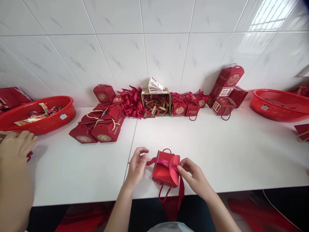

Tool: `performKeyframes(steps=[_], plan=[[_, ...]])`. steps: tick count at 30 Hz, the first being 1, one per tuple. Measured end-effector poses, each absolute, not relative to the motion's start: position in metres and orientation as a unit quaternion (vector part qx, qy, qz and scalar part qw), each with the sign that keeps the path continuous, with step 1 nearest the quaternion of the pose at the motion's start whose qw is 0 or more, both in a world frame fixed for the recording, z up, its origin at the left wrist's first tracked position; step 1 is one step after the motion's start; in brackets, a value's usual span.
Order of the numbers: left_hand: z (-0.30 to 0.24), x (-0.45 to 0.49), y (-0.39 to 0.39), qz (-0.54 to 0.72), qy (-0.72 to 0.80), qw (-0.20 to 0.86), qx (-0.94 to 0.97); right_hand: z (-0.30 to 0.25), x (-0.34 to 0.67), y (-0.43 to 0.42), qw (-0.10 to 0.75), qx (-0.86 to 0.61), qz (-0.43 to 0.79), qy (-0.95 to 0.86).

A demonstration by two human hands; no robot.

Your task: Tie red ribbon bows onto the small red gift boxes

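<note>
A red box (pixel 161 174) sits at the front edge of the bench (pixel 212 141), near the middle and just right of the seam (pixel 131 145), with a ribbon (pixel 164 162) across its top and a rounded flap (pixel 174 175) at its right side. One cord handle (pixel 165 197) droops past the front edge, and the ribbon's right end hangs over it too. The right hand (pixel 196 180) has its thumb tip against the flap beside the ribbon; whether thumb and finger are clamped on it, I cannot tell. The left hand (pixel 136 167) is at the ribbon's other end, forefinger and thumb tips apart; I cannot tell whether the remaining fingers grip the ribbon. Along the back edge, from the left, are a red tub (pixel 48 124), a group of boxes (pixel 103 129), a heap of bows (pixel 132 102), a carton (pixel 166 91) topped with cards (pixel 154 85), boxes with bows (pixel 179 104), a stack of boxes (pixel 225 90) and a second tub (pixel 277 110). At the left end of the bench, a co-worker's hand (pixel 15 146) is just in front of the first tub.
</note>
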State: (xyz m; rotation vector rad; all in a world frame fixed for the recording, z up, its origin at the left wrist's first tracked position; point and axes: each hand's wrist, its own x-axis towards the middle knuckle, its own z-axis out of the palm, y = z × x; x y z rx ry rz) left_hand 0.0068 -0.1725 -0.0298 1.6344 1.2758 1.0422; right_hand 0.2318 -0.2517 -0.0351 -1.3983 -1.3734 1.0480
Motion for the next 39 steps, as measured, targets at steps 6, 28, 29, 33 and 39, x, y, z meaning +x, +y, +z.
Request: performKeyframes(steps=[6,28,29,33,39], plan=[[-0.036,0.045,-0.194,0.397,0.489,0.524,0.574,-0.041,0.228,-0.244,0.449,-0.573,0.466,-0.503],[-0.061,0.017,-0.190,0.441,0.535,0.366,0.621,-0.053,0.273,-0.250,0.468,-0.653,0.267,-0.532],[-0.061,0.012,-0.194,0.477,0.540,0.316,0.617,-0.052,0.274,-0.257,0.479,-0.666,0.222,-0.528],[-0.053,-0.007,-0.216,0.428,0.533,0.318,0.657,-0.049,0.270,-0.282,0.471,-0.665,0.247,-0.524],[-0.045,0.000,-0.233,0.249,0.522,0.407,0.707,-0.062,0.239,-0.282,0.488,-0.583,0.518,-0.393]])
